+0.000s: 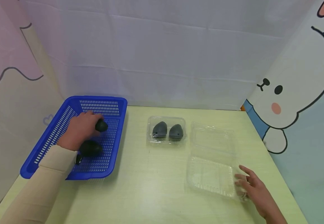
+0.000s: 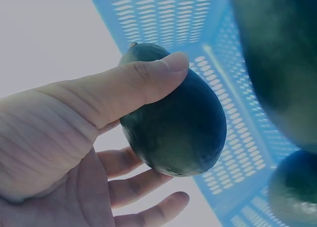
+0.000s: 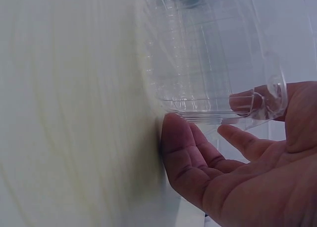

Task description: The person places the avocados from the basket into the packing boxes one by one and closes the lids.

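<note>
Because the avocado (image 1: 101,125) looked rounded and smooth, it would probably have handled as firm, moderately heavy and a little slippery, apt to bruise under a hard squeeze; its widest part seemed the surest hold. The left hand (image 1: 82,127) pinched it between thumb and fingers inside the basket (image 1: 122,124), the thumb lying across its side near the stem end, the fat end standing out past the thumb. A bigger fruit (image 1: 90,148) lay near the wrist. The right hand (image 1: 258,193), fingers loosely spread, rested at the edge of the box (image 1: 212,174), likely light and flimsy.
</note>
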A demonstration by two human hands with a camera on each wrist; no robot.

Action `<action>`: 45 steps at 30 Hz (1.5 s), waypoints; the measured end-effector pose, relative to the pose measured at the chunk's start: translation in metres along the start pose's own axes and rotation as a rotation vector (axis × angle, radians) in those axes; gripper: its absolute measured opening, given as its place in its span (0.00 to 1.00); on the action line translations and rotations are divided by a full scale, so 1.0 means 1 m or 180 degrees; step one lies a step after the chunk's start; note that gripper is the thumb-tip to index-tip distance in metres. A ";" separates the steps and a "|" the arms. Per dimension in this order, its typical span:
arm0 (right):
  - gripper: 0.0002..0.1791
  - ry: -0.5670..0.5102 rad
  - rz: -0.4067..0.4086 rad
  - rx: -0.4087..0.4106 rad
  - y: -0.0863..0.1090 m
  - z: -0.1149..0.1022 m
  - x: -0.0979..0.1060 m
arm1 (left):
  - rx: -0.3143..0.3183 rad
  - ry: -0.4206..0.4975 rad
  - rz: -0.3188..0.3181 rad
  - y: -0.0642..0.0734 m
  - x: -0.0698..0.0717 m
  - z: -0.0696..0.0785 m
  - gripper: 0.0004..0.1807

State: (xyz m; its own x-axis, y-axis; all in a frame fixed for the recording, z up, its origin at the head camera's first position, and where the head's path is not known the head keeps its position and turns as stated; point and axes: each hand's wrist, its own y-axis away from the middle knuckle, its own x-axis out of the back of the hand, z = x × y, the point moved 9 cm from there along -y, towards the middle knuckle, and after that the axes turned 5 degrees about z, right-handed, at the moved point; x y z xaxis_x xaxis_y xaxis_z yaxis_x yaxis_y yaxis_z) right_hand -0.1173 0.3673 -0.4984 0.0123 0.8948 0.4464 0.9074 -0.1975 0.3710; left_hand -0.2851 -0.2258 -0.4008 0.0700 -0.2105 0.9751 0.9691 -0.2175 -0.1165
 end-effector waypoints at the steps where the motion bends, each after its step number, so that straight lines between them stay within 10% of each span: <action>1: 0.34 -0.0011 -0.0001 -0.0001 0.000 0.000 0.000 | -0.0008 -0.0018 0.0024 0.000 0.002 0.002 0.29; 25: 0.34 -0.0062 0.0006 0.0005 0.004 0.003 -0.003 | -0.0525 -0.0007 0.0500 0.025 0.057 0.110 0.33; 45: 0.34 -0.0089 -0.0094 -0.0306 0.005 0.009 -0.003 | -0.1160 0.0140 0.0657 0.050 0.042 0.210 0.35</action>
State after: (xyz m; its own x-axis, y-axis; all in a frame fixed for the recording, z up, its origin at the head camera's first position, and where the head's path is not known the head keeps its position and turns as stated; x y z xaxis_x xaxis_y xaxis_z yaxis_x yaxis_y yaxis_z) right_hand -0.1087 0.3676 -0.5051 -0.0009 0.9113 0.4118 0.8631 -0.2073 0.4606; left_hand -0.1844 -0.0456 -0.3265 0.2362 -0.3237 0.9162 0.7882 -0.4876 -0.3755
